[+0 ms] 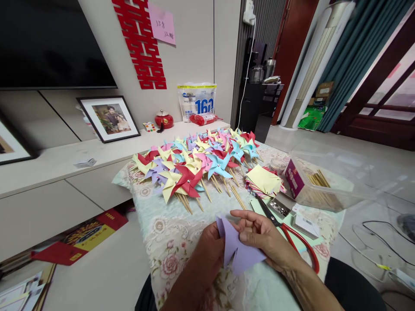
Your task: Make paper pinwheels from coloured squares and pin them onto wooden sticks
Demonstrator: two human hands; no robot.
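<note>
A lilac paper square [238, 255], cut and partly folded, is pinched between the left hand [207, 255] and the right hand [262, 237], its long flap pointed down-right over the floral cloth [165, 233]. Behind, paper pinwheels [194, 168] on wooden sticks are piled. At right, sticks are kept in a clear plastic box [327, 185].

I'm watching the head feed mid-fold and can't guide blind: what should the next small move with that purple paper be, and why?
Probably fold the next cut corner of the purple paper to its centre. Both the left hand and the right hand pinch it, it is only partly folded, and the finished pinwheels behind show that shape.
</note>
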